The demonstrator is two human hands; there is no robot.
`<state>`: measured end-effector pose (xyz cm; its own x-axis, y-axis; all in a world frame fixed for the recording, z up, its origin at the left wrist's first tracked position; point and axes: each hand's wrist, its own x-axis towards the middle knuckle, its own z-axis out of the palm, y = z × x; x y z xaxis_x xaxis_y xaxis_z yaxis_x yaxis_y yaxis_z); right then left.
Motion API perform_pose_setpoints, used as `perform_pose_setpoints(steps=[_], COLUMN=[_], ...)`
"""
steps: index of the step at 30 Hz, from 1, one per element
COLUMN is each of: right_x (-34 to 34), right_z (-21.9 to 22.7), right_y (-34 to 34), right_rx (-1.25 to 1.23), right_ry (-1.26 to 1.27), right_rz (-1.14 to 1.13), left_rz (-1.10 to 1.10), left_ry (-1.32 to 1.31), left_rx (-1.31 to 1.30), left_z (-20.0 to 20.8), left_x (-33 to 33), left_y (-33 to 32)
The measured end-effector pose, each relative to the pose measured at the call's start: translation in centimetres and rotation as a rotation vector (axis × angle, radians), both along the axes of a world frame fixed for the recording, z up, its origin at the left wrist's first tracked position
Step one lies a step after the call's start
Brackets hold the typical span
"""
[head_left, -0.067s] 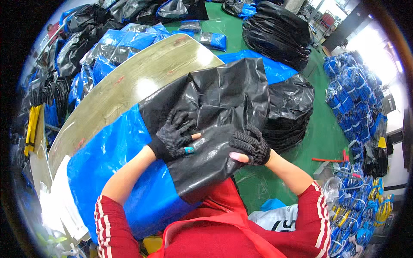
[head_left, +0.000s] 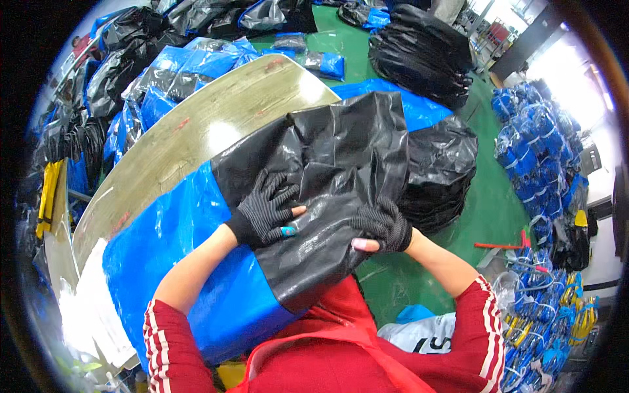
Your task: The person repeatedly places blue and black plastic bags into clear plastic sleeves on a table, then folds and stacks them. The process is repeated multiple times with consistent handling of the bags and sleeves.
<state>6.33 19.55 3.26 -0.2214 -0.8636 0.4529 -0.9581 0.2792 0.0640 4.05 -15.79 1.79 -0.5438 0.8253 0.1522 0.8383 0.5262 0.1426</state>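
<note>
A folded sheet of glossy plastic, with a blue part (head_left: pixel 164 229) on the left and a black part (head_left: pixel 337 157) on the right, lies over the table. My left hand (head_left: pixel 265 208), in a dotted black glove, rests flat on the black part near the blue seam, fingers spread. A bare thumb tip and a blue-wrapped fingertip show. My right hand (head_left: pixel 383 226), gloved the same way, lies over the sheet's right edge with its fingers stretched across the wrinkled plastic and its bare thumb apart. The underside of the sheet is hidden.
The wood-patterned tabletop (head_left: pixel 177 141) curves behind the sheet. Black bundled plastic (head_left: pixel 442 173) bulges beyond its right end, above the green floor (head_left: pixel 491 203). Packed blue-and-black bags (head_left: pixel 190 62) lie at the far left. Blue bundles (head_left: pixel 540 144) are stacked at the right.
My right hand's fingers have flattened a little on the plastic, and the wrinkles by them have shifted. My left hand stays in place.
</note>
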Motion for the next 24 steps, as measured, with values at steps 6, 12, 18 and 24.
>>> perform_pose_setpoints(steps=[6, 12, 18, 24], right_x=[-0.9, -14.5, -19.8, -20.1], right_z=[8.0, 8.6, -1.6, -1.8], right_y=[-3.8, -13.7, -14.7, -12.7], right_rx=[-0.073, 0.617, 0.649, 0.373], right_ry=[-0.191, -0.417, -0.471, -0.473], right_rz=[-0.070, -0.559, -0.476, -0.605], left_rz=[-0.049, -0.014, -0.021, 0.436], left_ry=[-0.072, 0.142, -0.205, -0.455], left_rx=[-0.097, 0.102, 0.175, 0.196], left_z=[-0.6, -2.0, -0.7, 5.8], left_x=[0.5, 1.7, 3.7, 14.2], left_y=[1.7, 4.9, -2.9, -18.1])
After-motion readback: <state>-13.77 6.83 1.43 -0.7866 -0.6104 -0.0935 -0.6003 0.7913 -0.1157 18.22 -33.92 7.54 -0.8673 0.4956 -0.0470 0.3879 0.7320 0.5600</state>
